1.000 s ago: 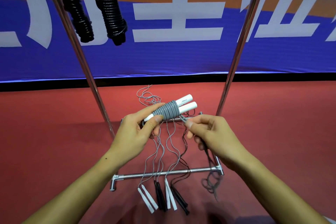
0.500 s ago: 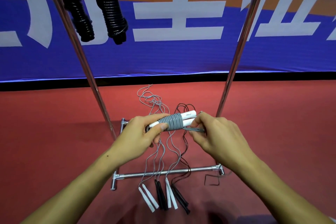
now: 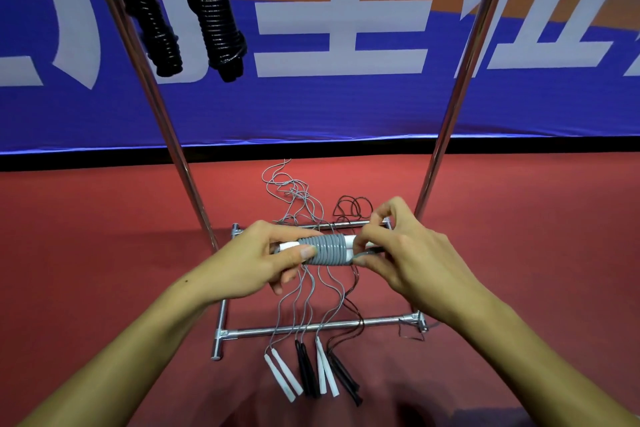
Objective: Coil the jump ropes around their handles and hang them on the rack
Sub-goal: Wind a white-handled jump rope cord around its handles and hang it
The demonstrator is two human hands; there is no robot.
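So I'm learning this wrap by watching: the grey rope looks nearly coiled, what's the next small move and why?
Probably tuck the short rope end pinched by the right hand under the last turn of the grey coil. The left hand grips the white handles, and almost no loose rope remains.

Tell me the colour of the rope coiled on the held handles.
Grey rope; handles white, head view.

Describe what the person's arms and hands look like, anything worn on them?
Both forearms are bare to the frame's edge, with no sleeves in view. The left hand and right hand wear no gloves, rings, watch or bracelets. Fingernails are short and unpainted.
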